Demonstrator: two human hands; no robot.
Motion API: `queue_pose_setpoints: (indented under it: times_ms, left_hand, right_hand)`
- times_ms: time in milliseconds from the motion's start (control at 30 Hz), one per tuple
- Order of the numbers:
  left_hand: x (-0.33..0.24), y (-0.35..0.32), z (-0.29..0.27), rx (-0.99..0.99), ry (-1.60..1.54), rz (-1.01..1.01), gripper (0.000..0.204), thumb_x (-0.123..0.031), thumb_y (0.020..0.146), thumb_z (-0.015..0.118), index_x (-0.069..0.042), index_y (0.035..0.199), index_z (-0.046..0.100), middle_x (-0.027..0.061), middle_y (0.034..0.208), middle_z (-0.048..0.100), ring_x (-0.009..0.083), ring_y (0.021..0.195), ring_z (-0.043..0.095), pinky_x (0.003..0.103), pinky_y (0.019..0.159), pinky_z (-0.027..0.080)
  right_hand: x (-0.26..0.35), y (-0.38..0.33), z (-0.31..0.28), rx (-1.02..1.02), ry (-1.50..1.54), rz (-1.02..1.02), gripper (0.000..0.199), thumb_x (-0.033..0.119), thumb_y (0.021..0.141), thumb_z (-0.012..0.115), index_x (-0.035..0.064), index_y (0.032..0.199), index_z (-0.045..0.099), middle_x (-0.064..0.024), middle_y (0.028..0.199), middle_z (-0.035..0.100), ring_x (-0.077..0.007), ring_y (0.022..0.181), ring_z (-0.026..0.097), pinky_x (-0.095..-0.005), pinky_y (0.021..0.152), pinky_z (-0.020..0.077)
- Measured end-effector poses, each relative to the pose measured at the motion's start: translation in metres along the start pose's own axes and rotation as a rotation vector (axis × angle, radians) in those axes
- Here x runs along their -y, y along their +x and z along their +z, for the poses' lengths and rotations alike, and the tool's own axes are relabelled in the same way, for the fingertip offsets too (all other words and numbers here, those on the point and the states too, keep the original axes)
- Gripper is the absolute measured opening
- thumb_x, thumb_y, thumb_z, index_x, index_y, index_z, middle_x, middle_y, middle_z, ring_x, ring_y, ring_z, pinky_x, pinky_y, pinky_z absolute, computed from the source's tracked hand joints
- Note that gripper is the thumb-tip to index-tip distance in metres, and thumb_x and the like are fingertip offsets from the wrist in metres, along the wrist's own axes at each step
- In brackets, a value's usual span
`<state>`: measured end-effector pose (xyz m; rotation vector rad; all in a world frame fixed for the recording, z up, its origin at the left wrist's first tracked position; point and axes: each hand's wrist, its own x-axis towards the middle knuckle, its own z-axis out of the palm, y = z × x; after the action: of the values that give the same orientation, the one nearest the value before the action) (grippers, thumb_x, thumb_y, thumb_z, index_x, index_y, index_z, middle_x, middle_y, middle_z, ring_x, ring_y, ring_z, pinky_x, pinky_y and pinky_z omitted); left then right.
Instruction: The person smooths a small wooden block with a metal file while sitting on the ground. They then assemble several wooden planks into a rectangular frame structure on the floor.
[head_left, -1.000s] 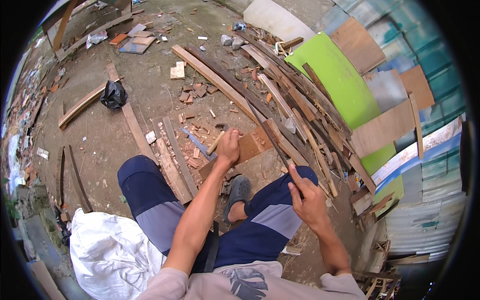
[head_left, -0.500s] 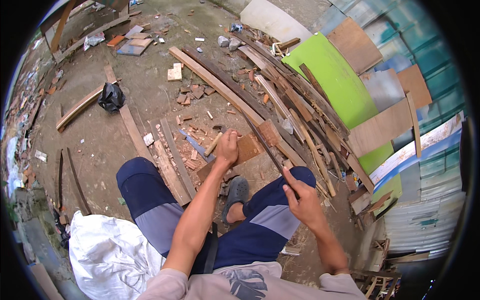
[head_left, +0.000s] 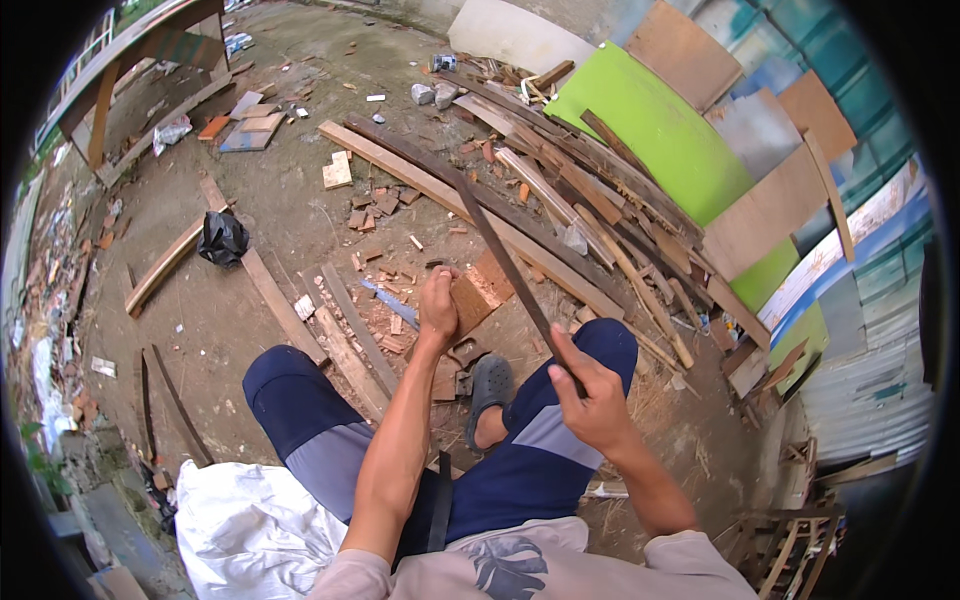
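Observation:
I sit on the ground with my knees up. My left hand (head_left: 438, 305) grips the top edge of a small reddish-brown wood block (head_left: 472, 300) standing on the dirt in front of my foot. My right hand (head_left: 592, 398) is closed on the handle of a long dark blade (head_left: 505, 260), raised and slanting up and to the left above the block. The blade's tip is well clear of the wood. A grey clog (head_left: 490, 386) covers my foot just below the block.
Long planks (head_left: 470, 205) and broken boards lie piled to the right against a green panel (head_left: 660, 135). Wood chips (head_left: 375, 208) litter the dirt ahead. A black bag (head_left: 222, 238) lies at left, a white sack (head_left: 255, 535) by my left hip, and a wooden frame (head_left: 790, 545) at lower right.
My right hand has lifted the blade higher, its tip swinging up and away from the block. My left hand has stayed on the block.

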<state>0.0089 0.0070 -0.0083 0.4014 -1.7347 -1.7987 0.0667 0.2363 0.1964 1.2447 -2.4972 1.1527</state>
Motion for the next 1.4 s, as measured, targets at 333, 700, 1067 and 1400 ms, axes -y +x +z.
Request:
queue_pose_setpoints:
  times_ms: [333, 700, 1067, 1400]
  left_hand:
    - [0.001, -0.006, -0.009, -0.058, -0.147, -0.133, 0.045, -0.033, 0.103, 0.036, 0.003, 0.101, 0.063, 0.0151, 0.092, 0.064, 0.0248, 0.087, 0.06, 0.038, 0.081, 0.046]
    - [-0.008, -0.015, -0.015, -0.041, -0.134, -0.219, 0.051, -0.039, 0.106, 0.035, 0.004, 0.105, 0.063, 0.0126, 0.088, 0.066, 0.0225, 0.083, 0.063, 0.036, 0.082, 0.048]
    - [-0.004, -0.006, 0.015, -0.195, -0.28, -0.276, 0.048, -0.035, 0.106, 0.037, -0.004, 0.08, 0.062, 0.0046, 0.065, 0.055, 0.0172, 0.065, 0.056, 0.038, 0.063, 0.045]
    - [0.002, 0.001, 0.025, -0.227, 0.11, -0.076, 0.051, -0.035, 0.102, 0.042, 0.006, 0.076, 0.059, 0.0192, 0.066, 0.058, 0.0296, 0.065, 0.058, 0.043, 0.066, 0.043]
  right_hand:
    - [0.027, -0.008, -0.011, 0.268, 0.21, -0.002, 0.051, 0.003, 0.094, 0.06, 0.0024, 0.144, 0.052, -0.0101, 0.074, 0.062, -0.0184, 0.06, 0.059, -0.029, 0.058, 0.0502]
    - [-0.009, 0.008, 0.008, -0.077, 0.122, 0.288, 0.039, 0.026, 0.091, 0.073, -0.0063, 0.113, 0.066, -0.0114, 0.076, 0.064, -0.015, 0.06, 0.06, -0.0309, 0.056, 0.0471]
    - [-0.031, -0.002, 0.001, 0.21, -0.461, -0.208, 0.063, 0.015, 0.086, 0.069, 0.0307, 0.145, 0.054, -0.0069, 0.077, 0.055, -0.0227, 0.055, 0.061, -0.0357, 0.048, 0.0526]
    - [-0.047, 0.026, 0.003, 0.263, -0.654, -0.199, 0.068, 0.013, 0.089, 0.067, 0.0301, 0.151, 0.045, -0.0087, 0.077, 0.054, -0.0233, 0.05, 0.061, -0.0363, 0.042, 0.0513]
